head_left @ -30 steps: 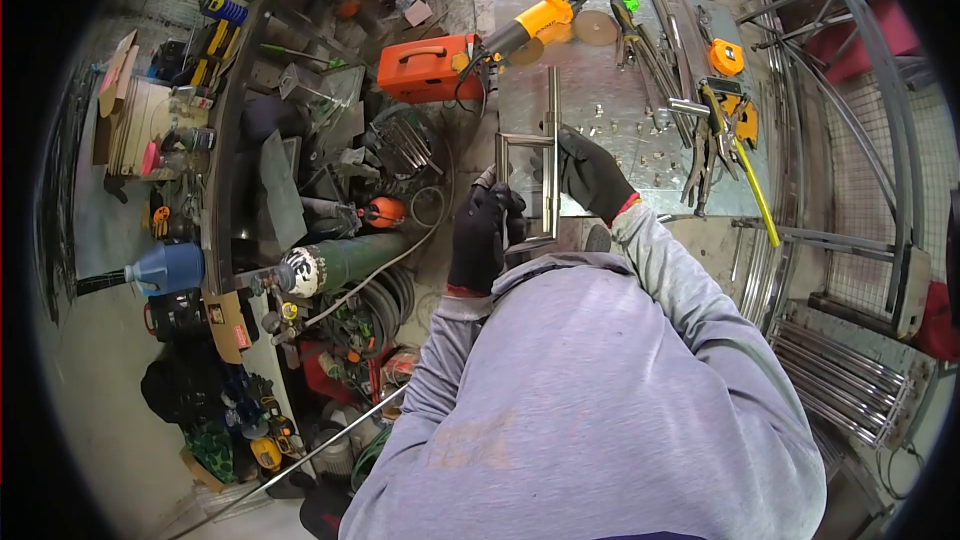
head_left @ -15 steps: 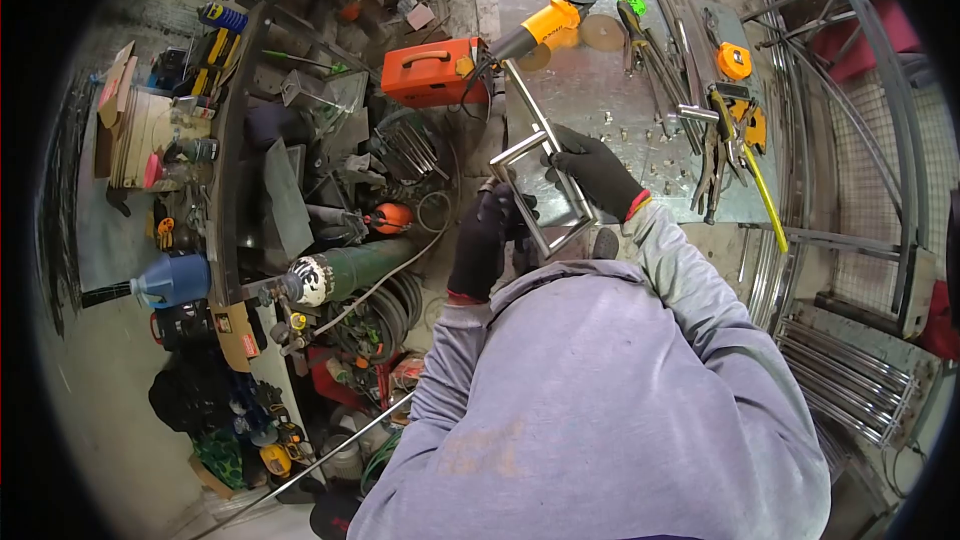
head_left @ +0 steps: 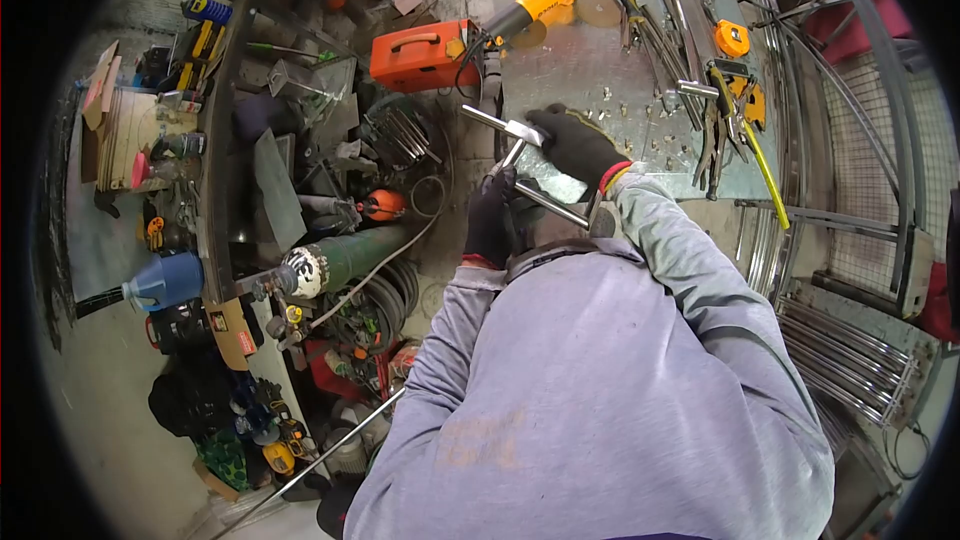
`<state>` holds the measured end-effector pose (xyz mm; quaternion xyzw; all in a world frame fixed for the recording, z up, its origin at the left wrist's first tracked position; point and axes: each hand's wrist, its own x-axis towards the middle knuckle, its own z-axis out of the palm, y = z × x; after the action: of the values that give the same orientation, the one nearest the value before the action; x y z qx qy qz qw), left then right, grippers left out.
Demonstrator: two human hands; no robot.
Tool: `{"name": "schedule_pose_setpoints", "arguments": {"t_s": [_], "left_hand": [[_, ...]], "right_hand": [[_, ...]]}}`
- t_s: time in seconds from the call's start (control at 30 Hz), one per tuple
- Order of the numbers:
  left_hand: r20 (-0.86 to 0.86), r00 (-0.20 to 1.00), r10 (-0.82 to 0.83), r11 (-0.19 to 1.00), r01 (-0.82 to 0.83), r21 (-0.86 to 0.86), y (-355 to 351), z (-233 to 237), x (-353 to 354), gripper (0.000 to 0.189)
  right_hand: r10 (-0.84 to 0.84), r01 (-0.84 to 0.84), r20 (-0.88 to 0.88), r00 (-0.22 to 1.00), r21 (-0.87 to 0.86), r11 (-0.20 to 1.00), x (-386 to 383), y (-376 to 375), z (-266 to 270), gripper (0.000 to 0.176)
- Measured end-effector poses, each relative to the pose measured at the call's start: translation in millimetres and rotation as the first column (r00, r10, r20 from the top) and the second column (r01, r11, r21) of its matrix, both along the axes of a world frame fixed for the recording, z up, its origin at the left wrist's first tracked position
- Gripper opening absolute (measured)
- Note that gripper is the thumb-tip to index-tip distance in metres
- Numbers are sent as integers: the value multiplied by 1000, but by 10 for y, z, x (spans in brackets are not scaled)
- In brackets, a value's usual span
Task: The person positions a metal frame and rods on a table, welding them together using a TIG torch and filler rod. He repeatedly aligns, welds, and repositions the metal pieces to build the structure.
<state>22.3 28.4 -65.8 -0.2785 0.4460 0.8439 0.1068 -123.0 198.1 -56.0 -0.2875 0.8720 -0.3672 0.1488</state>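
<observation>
A bright metal tube frame (head_left: 553, 204) is held close in front of my chest, turned so that parts of it overlap. My left hand (head_left: 490, 212), in a dark glove, is wrapped around its near left side. My right hand (head_left: 580, 148), also gloved, grips the upper part beside a short crosspiece; the palm side of that hand is hidden. One tube end sticks out up and to the left. Beyond the hands lies a metal sheet worktop (head_left: 560, 80) with small metal pieces scattered on it.
A yellow angle grinder (head_left: 540, 5) lies at the worktop's far side. An orange-red toolbox (head_left: 425, 55) stands to its left. Locking pliers (head_left: 712, 155), a tape measure (head_left: 732, 37) and bars lie at right. A green gas cylinder (head_left: 350, 260) lies at left.
The metal frame has turned in my hands, from its open outline facing up to a more edge-on position. My right hand has shifted slightly left and up along it.
</observation>
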Motion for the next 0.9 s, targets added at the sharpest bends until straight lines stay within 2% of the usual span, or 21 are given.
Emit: {"name": "schedule_pose_setpoints", "arguments": {"t_s": [0.03,0.07,0.1,0.17,0.27,0.3,0.37,0.43,0.47,0.53,0.6,0.67,0.73,0.83,0.9], "left_hand": [[10,1000,4,1000,-4,5,0,-27,17,47],[-40,999,7,999,-6,44,-1,-51,28,49],[-92,996,14,997,-6,82,-3,-44,37,50],[-80,997,3,999,1,51,9,-5,37,48],[-48,999,10,997,-6,79,35,37,3,44],[-69,998,14,1000,-13,16,21,42,3,42],[-88,996,-6,999,1,-46,9,105,-13,40],[-126,991,52,995,-62,-83,-15,252,44,39],[-77,996,49,994,-56,-94,13,492,40,39],[-29,998,59,997,-61,-40,16,545,1,40],[24,997,72,997,-72,10,44,616,-44,40],[44,994,105,991,-108,76,130,662,-132,40],[44,995,95,991,-99,95,149,566,-185,41],[24,996,88,981,-91,169,136,563,-255,47],[17,1000,-14,961,8,276,54,638,-314,54]], "right_hand": [[-35,31,-118,992,-34,999,22,39,-1,48],[-72,55,-137,988,-123,991,27,104,-19,47],[-114,96,-110,987,-151,984,71,172,122,46],[-111,115,43,993,-118,986,202,387,412,45],[-26,41,104,994,-148,988,412,752,367,51],[-33,48,106,994,-142,989,513,842,386,51],[-128,143,107,986,-153,978,741,995,426,58],[-183,194,95,979,-126,973,853,1042,428,64],[-189,212,141,972,-170,962,882,1059,423,65],[-198,237,189,962,-216,947,913,1074,427,66],[-87,123,155,984,-238,963,916,1024,502,78],[-94,116,100,991,-233,966,879,931,627,73],[-146,131,-76,986,-168,977,817,867,545,64],[-122,109,-78,989,-158,981,718,854,481,59],[-131,127,-20,991,-146,981,662,871,447,52]]}}
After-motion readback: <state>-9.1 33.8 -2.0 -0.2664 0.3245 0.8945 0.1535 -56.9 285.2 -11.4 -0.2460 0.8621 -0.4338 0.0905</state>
